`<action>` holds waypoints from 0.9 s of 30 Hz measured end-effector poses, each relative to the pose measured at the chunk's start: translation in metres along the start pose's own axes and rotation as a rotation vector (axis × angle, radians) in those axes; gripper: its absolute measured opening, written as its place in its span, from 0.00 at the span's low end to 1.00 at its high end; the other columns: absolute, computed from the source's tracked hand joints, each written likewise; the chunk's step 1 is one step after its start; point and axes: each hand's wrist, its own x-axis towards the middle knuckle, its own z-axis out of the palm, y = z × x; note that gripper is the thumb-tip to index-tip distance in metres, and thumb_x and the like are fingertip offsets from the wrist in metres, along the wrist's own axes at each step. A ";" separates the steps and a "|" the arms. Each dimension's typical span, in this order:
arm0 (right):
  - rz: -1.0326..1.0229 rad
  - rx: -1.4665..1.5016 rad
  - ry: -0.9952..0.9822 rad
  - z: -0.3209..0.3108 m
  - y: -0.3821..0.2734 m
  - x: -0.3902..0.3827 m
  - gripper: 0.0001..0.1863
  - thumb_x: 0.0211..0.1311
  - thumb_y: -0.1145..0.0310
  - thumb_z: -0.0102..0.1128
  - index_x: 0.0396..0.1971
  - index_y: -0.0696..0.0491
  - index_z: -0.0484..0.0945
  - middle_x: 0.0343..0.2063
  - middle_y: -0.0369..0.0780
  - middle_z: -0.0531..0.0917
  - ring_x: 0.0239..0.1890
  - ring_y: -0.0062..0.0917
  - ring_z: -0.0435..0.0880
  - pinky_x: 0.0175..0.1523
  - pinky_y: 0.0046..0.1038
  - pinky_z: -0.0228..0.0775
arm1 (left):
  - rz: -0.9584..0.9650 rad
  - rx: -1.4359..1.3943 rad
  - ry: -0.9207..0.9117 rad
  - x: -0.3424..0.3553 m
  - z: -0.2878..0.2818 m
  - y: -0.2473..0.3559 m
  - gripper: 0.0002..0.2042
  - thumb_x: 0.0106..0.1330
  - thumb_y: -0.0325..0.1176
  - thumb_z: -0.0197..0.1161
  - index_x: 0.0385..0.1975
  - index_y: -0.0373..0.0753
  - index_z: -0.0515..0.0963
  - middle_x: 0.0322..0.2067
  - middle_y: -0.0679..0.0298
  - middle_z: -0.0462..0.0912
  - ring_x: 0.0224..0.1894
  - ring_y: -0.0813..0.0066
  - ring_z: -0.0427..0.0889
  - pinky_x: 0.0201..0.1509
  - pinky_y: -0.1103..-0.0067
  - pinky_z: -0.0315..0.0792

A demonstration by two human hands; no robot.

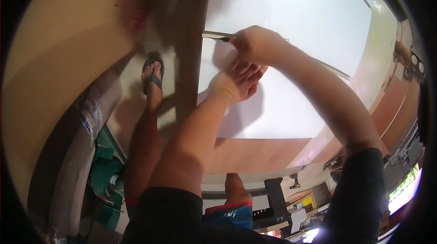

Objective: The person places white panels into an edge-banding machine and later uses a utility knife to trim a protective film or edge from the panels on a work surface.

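Two white sheets lie on a work surface, the near sheet (277, 112) and the far sheet (291, 12), with a narrow slanting gap (318, 64) between them. Over the gap's left part is my right hand (259, 44), its fingers closed round something mostly hidden. A small dark tip (224, 39) shows beside those fingers, too little to name. Just below it, my left hand (239, 80) rests on the near sheet, fingers apart and slightly bent, holding nothing that shows. Both hands cast shadows on the white surface.
A brown wooden edge (189, 62) runs along the left of the sheets. On the floor is my sandalled foot (154, 73). Lower left stand a green machine (107, 176) and a large tan curved panel (73, 30). A drill (295, 180) and clutter lie lower right.
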 end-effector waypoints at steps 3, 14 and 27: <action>-0.058 0.005 0.121 0.015 0.065 -0.018 0.22 0.74 0.55 0.50 0.36 0.59 0.84 0.32 0.52 0.86 0.37 0.47 0.86 0.46 0.44 0.77 | -0.002 0.048 0.016 0.005 -0.010 0.000 0.27 0.72 0.48 0.49 0.70 0.50 0.67 0.74 0.66 0.61 0.75 0.69 0.58 0.80 0.62 0.46; 0.232 -0.197 0.040 0.010 0.228 -0.100 0.22 0.76 0.54 0.49 0.39 0.58 0.83 0.32 0.51 0.86 0.38 0.46 0.85 0.47 0.45 0.75 | 0.002 0.132 0.024 0.003 -0.020 0.008 0.27 0.71 0.49 0.49 0.69 0.53 0.69 0.76 0.69 0.57 0.76 0.75 0.55 0.81 0.65 0.43; 0.199 -0.266 0.146 -0.042 0.087 -0.089 0.22 0.76 0.56 0.49 0.32 0.59 0.83 0.29 0.50 0.86 0.34 0.47 0.85 0.44 0.45 0.76 | -0.024 0.088 0.032 0.004 -0.015 0.003 0.26 0.70 0.47 0.51 0.68 0.53 0.70 0.76 0.68 0.58 0.77 0.74 0.55 0.81 0.64 0.41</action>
